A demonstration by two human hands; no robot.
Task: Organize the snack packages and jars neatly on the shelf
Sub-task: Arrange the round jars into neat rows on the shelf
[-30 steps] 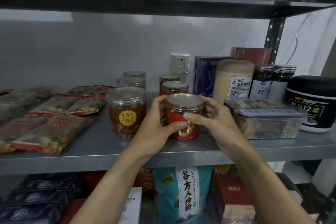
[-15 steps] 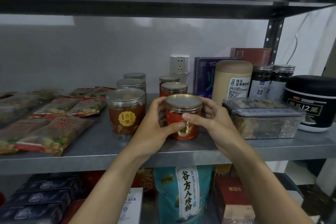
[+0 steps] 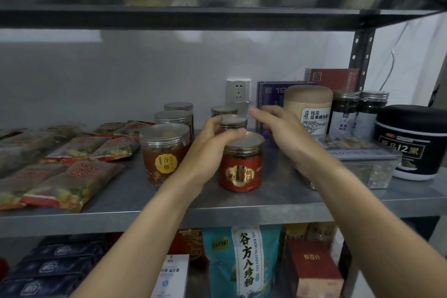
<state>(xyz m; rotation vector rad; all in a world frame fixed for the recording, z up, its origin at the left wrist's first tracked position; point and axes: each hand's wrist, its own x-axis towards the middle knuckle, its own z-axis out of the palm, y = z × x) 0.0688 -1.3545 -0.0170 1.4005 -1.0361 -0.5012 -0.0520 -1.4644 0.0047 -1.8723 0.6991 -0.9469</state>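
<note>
On the shelf [image 3: 278, 203], the front red jar [image 3: 242, 164] now stands released near the edge. Both hands have lifted past it toward the second red jar [image 3: 233, 123] behind: left hand [image 3: 212, 143] fingers curled at its lid, right hand [image 3: 278, 128] open, apart. Front jar seems placed; aligning the row comes next.

I read these off the head view. Brown jar [image 3: 165, 152], yellow round label: 香榧. Red jar [image 3: 242, 164], gold label: 桃仁 legible, first character unclear. Front snack packet [image 3: 72, 181]: red 圆 and one more character I can't fix. Tan canister [image 3: 308, 109], white label: 桂花坚果藕粉; small print below too fine. Black tub [image 3: 411, 143]: "12黑" in gold, leading characters uncertain. Purple box [image 3: 271, 94]: "19", rest hidden. Lower shelf: teal bag [image 3: 242, 264], white strip, 谷方八珍粉 and "GU FANG BA ZHEN FEN". White box [image 3: 173, 276]: 益生菌. Red-brown box [image 3: 312, 266]: gold characters, blurred.
</note>
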